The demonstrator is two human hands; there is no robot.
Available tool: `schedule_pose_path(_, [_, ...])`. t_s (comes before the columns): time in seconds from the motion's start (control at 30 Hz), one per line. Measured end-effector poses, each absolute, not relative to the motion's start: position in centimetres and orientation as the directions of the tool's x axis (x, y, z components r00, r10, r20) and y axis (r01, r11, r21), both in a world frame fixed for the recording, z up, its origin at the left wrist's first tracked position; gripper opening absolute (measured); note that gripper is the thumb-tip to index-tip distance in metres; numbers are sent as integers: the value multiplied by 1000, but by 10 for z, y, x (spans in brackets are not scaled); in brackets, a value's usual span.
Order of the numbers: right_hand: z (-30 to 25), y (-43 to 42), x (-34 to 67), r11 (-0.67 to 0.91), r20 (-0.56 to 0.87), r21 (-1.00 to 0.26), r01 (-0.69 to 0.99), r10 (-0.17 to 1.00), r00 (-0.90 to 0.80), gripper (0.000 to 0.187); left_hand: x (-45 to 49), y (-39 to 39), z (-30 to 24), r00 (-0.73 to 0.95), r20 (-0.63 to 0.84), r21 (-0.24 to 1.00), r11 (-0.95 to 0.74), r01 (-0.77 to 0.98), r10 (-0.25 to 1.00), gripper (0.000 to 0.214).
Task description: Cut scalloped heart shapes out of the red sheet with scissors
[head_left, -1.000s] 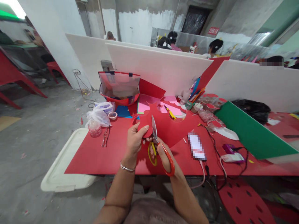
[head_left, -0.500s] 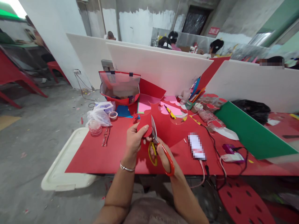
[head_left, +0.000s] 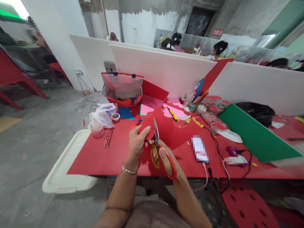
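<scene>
My left hand point(head_left: 137, 142) is closed on a red sheet point(head_left: 163, 131), thumb on top and fingers underneath. The sheet has scalloped cut-outs along its far edge; whether it is paper or thin foam I cannot tell. In my right hand point(head_left: 168, 158) are scissors point(head_left: 171, 165) with one red and one yellow handle loop, the thumb through the red one. Their blades point away from me, and the upper blade lies over the sheet just right of my left thumb. The lower blade is hidden beneath the red material.
A phone point(head_left: 199, 148) with a cable lies to the right, near a power bank point(head_left: 236, 160). Behind are a yellow cutter point(head_left: 173, 114), pink sheets point(head_left: 152, 106) and a bag point(head_left: 122, 90). Eyeglasses point(head_left: 108, 138) and a plastic bag point(head_left: 102, 115) are left; a green board point(head_left: 258, 136) leans right.
My hands, the scissors and the red sheet look almost the same as before. Only a very slight shift of the view shows.
</scene>
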State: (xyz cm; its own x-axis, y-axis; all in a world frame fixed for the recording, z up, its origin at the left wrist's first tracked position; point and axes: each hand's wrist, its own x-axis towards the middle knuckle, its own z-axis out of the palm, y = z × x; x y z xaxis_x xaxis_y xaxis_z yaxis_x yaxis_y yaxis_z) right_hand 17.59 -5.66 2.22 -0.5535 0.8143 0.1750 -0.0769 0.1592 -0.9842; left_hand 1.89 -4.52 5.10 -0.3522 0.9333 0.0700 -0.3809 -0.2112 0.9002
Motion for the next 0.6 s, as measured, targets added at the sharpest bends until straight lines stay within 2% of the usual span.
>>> schedule_pose_path(0.3, [23,-57,176,126,158,-987,-95,819,-552,60,19,-43,49,-341,69,898,-207,-387,937,35])
schedule_pose_path(0.6, [23,-57,178,107,134,-991,-80,823,-552,54,18,-42,47,-330,72,894,-207,-396,941,36])
